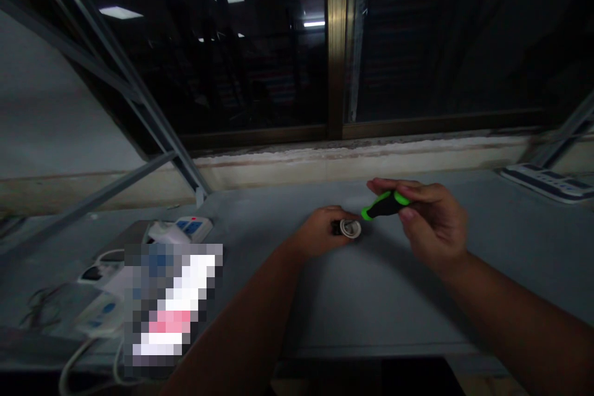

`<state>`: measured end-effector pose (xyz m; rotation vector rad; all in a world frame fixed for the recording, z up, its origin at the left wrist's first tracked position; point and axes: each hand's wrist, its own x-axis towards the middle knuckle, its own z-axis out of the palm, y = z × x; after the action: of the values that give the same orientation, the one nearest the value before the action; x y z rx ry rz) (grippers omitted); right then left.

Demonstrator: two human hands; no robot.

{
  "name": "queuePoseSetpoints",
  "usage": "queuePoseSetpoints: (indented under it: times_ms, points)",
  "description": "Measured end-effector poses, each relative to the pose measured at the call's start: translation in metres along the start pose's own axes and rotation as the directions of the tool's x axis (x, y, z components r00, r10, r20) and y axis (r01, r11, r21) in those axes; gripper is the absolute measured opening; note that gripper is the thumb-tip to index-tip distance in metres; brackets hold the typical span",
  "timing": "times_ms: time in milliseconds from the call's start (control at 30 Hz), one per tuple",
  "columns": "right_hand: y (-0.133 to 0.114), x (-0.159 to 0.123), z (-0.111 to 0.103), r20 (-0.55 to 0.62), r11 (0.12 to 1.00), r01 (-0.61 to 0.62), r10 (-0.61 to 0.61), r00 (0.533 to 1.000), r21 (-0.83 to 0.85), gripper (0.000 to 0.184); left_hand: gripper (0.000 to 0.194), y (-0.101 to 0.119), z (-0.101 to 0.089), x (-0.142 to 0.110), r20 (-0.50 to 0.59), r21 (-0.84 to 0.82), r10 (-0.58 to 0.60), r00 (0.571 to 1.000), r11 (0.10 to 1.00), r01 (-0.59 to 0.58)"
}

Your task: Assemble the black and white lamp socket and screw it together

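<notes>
My left hand (325, 232) is closed around a small round piece with a white rim (351, 229) and a darker body. The open end of this piece faces up toward me, and something metallic seems to sit inside, though it is too dim to name. Up and to the right, my right hand (434, 223) grips a black and green screwdriver (387, 205) by its handle. The handle's green end tilts down to the left, close to the white rim. No shaft can be made out clearly, and contact with the round piece cannot be told.
Power strips and cables lie at the left, among them one strip (99, 315) beside a pixelated blurred patch. Another power strip (550, 182) rests at the far right of the grey table (380, 315). Metal shelf posts (153, 124) flank a dark window behind.
</notes>
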<state>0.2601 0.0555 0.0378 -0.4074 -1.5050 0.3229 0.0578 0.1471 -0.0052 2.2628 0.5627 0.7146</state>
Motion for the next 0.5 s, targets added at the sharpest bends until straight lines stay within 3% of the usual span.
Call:
queuePoseSetpoints:
  times_ms: [233, 367, 500]
  points:
    - [0.007, 0.006, 0.003, -0.22, 0.991, 0.095, -0.113, 0.969, -0.09, 0.036, 0.041, 0.0, 0.0, 0.0, 0.021, -0.021, -0.007, 1.0, 1.0, 0.008]
    - [0.008, 0.004, -0.008, -0.131, 1.0, -0.002, 0.002, 0.991, 0.004, 0.022, 0.042, 0.0, 0.001, -0.001, 0.02, -0.053, 0.009, 1.0, 0.999, -0.008]
    - [0.005, 0.002, -0.009, -0.08, 0.999, -0.029, 0.03, 0.996, 0.02, 0.023, 0.041, 0.001, 0.001, 0.0, 0.022, -0.045, -0.009, 1.0, 0.999, 0.01]
